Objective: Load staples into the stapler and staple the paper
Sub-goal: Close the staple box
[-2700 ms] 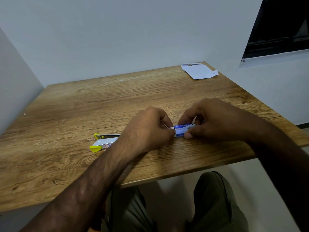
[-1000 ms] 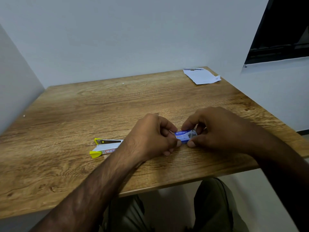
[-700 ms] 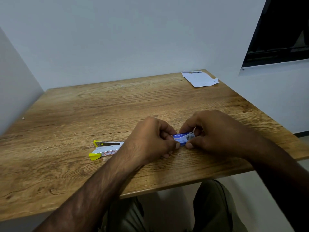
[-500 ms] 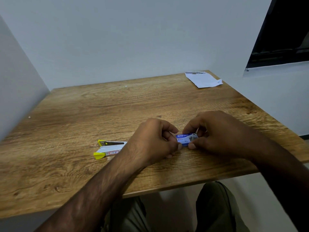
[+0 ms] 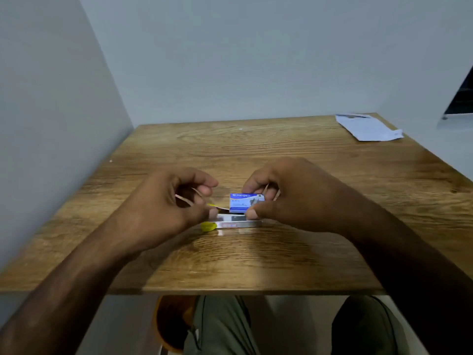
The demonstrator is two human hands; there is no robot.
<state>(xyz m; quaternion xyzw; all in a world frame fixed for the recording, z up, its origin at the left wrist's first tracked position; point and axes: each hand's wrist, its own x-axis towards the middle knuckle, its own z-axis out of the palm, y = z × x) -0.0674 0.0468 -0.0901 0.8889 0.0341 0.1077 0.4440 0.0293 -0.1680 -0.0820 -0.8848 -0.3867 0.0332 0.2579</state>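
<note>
My right hand (image 5: pixel 294 198) grips a small blue staple box (image 5: pixel 245 202) between thumb and fingers, just above the table. My left hand (image 5: pixel 169 203) is a short gap to the left of the box and pinches a thin pale strip (image 5: pixel 202 201) that reaches toward the box; I cannot tell whether it is cardboard or staples. The silver stapler (image 5: pixel 239 224) with a yellow tip (image 5: pixel 208 226) lies on the wooden table (image 5: pixel 256 257), directly below and between both hands, partly hidden by them. The white paper (image 5: pixel 368 128) lies at the far right corner.
Grey walls close the table in at the left and back. A dark window frame (image 5: pixel 460 98) is at the right. The table's front edge runs just above my knees (image 5: pixel 222 326).
Both hands have moved left and now sit over the stapler, which lay left of them before. The left hand has drawn away from the box with a thin strip between its fingers.
</note>
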